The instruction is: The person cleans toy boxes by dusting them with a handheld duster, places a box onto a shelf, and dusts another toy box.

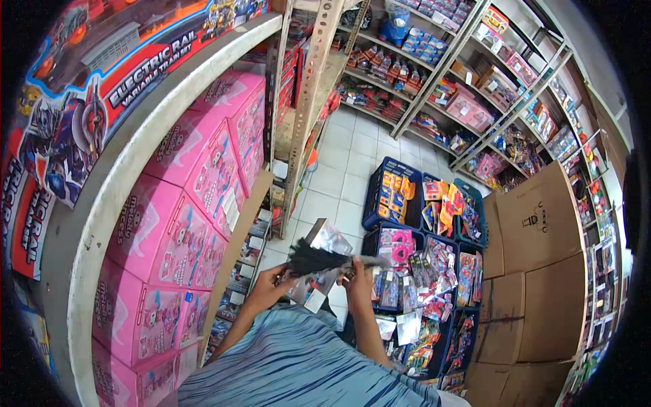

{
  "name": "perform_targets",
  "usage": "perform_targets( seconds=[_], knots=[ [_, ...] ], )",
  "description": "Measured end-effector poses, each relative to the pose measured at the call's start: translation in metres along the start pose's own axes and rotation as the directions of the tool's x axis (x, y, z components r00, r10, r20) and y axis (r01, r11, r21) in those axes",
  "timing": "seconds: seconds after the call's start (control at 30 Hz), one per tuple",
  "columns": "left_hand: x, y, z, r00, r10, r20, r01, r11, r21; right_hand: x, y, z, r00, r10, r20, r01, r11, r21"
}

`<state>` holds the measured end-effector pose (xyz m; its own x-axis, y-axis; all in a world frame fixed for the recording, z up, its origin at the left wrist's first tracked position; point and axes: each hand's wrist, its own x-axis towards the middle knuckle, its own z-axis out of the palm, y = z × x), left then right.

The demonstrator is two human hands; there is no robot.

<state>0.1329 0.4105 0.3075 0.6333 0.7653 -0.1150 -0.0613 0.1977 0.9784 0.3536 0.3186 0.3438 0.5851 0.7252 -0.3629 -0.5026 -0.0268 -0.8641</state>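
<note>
White tiled floor (349, 142) runs through the middle of the frame, bearing several blue crates (370, 207) of packaged toys (397, 247) right of centre. At upper left, a pale shelf (85, 210) carries train set boxes (135, 64). At upper right, a metal rack (443, 68) holds rows of toy packs (428, 47).

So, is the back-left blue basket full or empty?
Not empty: orange packs lie inside the blue basket, though I can't tell how deep they go.

The black brush (313, 258) partly hides the silvery box (329, 236); the train-set box (122, 74) is cut off.
</note>
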Motion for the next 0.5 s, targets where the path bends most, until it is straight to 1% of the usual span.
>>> perform_targets(
  seconds=[0.1,0.13,0.17,0.23,0.27,0.33,0.37,0.43,0.47,0.5],
  knots=[
    [-0.004,0.006,0.001,1.0,0.02,0.008,-0.021,0.982,0.185,-0.001,-0.006,0.015,0.981,-0.111,-0.157,0.104,0.993,-0.053],
    [-0.008,0.016,0.006,1.0,0.005,-0.018,-0.002,0.984,0.179,-0.008,-0.019,0.025,0.979,-0.135,-0.155,0.134,0.991,-0.014],
    [-0.01,0.012,0.006,0.999,0.028,-0.016,-0.023,0.973,0.228,0.01,0.0,0.01,0.941,-0.208,-0.268,0.216,0.976,0.001],
    [-0.01,0.018,0.007,0.997,0.074,-0.006,-0.068,0.943,0.325,0.014,0.002,0.002,0.928,-0.199,-0.315,0.206,0.978,-0.012],
    [-0.014,0.024,0.009,0.997,-0.078,-0.011,0.079,0.965,0.251,0.011,0.005,0.0,0.945,-0.217,-0.245,0.204,0.976,-0.077],
    [-0.015,0.001,0.004,0.997,0.057,-0.044,-0.033,0.906,0.422,0.005,0.004,0.0,0.965,-0.243,-0.096,0.219,0.953,-0.211],
    [-0.015,-0.012,0.003,0.991,0.125,-0.052,-0.082,0.861,0.502,0.011,0.017,-0.013,0.952,-0.3,0.063,0.306,0.912,-0.272],
    [-0.017,0.008,0.009,0.982,0.189,-0.026,-0.147,0.834,0.532,0.006,0.014,-0.01,0.902,-0.432,0.027,0.419,0.855,-0.305],
    [-0.018,0.016,0.012,0.976,0.216,-0.015,-0.173,0.82,0.546,0.008,0.013,-0.011,0.885,-0.46,-0.068,0.425,0.86,-0.283],
    [-0.018,0.015,0.014,0.979,0.203,-0.023,-0.159,0.826,0.541,0.011,0.011,-0.012,0.862,-0.479,-0.166,0.43,0.864,-0.262]
  ],
)
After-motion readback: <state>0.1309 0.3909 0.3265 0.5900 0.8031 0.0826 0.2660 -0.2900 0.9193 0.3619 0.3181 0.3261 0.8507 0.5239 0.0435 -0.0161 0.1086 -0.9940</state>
